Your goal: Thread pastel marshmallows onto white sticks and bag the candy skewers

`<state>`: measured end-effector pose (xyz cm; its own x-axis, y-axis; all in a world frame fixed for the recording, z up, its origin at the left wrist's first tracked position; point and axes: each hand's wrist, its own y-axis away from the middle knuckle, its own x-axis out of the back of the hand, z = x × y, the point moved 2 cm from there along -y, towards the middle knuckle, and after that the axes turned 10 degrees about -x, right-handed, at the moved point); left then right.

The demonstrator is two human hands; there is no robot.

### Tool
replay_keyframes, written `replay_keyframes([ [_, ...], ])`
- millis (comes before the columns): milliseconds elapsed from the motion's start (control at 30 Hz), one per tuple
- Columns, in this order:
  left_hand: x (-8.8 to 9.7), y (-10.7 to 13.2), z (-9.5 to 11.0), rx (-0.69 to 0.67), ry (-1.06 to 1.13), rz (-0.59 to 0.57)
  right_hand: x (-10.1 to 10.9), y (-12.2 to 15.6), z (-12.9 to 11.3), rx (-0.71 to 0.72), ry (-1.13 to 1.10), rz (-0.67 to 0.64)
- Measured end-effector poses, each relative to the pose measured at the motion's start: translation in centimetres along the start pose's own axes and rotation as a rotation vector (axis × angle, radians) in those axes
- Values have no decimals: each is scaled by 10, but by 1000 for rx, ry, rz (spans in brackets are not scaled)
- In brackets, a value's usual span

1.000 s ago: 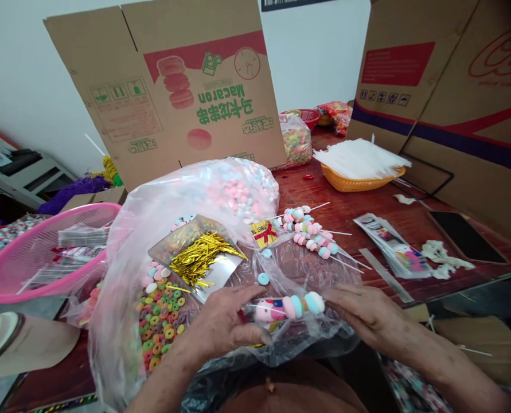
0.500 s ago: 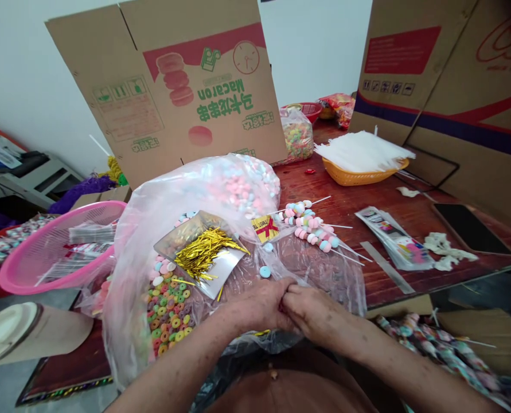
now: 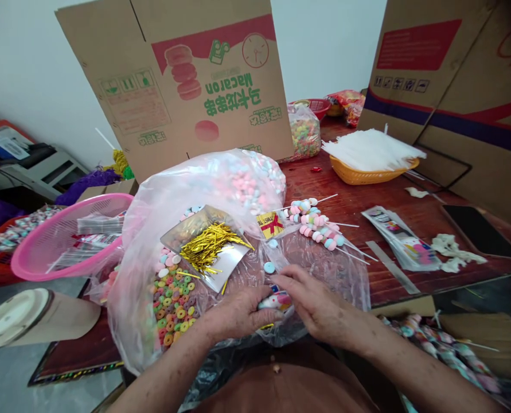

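One table (image 3: 345, 201): red, under your bag (image 3: 128, 275).
Wall (image 3: 336, 46): pale, far.
Cartons (image 3: 233, 129): far, screening it.
Cup (image 3: 68, 315): near left.
Wrapped candy (image 3: 276, 299): near, your left hand (image 3: 240, 312) clamped on it; right hand (image 3: 322, 301) touching, grip unclear.

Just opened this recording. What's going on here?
A person is working bare-handed over a clear plastic bag. The left hand has a colourful printed packet in its grip, and the right hand is at the packet's right end; the fingers hide much of it. Gold twist ties lie beyond the left hand, and candy skewers farther off to the right.
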<state>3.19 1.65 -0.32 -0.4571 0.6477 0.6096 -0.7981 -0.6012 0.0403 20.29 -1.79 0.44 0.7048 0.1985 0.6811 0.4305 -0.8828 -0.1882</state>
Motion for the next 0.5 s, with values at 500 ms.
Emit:
replay_keyframes([
  [500,-9,39,-8,406,598,220,-73,-25,-10,-362,-499,38],
])
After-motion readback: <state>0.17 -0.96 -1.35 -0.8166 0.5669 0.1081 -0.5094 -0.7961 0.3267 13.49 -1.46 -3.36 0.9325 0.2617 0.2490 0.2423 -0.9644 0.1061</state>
